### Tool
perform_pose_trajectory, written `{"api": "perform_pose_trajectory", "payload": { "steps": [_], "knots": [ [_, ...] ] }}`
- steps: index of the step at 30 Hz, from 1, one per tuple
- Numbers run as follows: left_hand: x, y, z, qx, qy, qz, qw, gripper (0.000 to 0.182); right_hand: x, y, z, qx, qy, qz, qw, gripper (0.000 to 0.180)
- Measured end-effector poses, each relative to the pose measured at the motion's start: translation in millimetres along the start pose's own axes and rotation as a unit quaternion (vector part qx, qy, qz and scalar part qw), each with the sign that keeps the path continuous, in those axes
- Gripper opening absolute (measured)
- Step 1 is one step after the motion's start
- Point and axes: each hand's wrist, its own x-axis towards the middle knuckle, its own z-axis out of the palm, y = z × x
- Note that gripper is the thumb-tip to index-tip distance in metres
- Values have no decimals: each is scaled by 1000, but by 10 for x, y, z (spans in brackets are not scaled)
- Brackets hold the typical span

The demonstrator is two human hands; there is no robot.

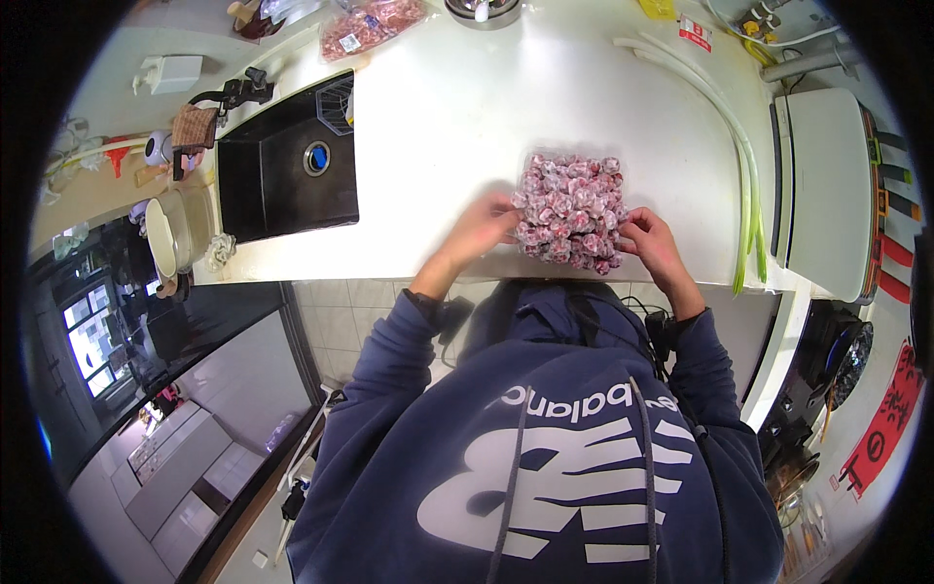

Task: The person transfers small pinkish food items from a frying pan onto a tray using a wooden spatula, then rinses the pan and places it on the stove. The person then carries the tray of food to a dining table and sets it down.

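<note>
A clear plastic tray [536, 152] lies on the white countertop near its front edge, heaped with many small red-and-white frosted pieces [573, 208] that look like coated berries. My left hand [490, 225] is at the tray's left side, its fingertips touching the heap or the tray's edge. At the opposite side my right hand [648, 237] has its thumb and fingers pinched against the edge. The fingertips are partly hidden, so what exactly each hand grips is unclear.
Left of the tray is a black sink [288, 164] with a faucet [244, 89]. Long green onions [740, 146] lie to the right, beside a white box-like unit [821, 193]. A bag of reddish meat [372, 28] and a metal bowl [481, 16] stand at the back.
</note>
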Motion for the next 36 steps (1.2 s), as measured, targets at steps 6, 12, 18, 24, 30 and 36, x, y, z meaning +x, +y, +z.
{"api": "perform_pose_trajectory", "payload": {
  "steps": [6,12,18,24,30,36],
  "knots": [
    [47,71,8,8,-12,-12,1000,22,3,-28,6,-7,4,15,1000,5],
    [113,3,29,21,9,-3,1000,18,34,-68,-14,-18,-9,-10,1000,4],
    [204,-92,35,94,24,49,994,14,127,-45,-86,-74,-9,-25,997,4],
    [254,-52,24,123,19,69,990,17,233,14,-108,-82,-4,-51,995,6],
    [285,-26,29,112,11,84,990,24,234,-35,-102,-49,-26,-51,997,6],
    [243,-47,15,143,8,86,986,27,202,1,-51,-24,-26,-28,999,3]
  ]
}}
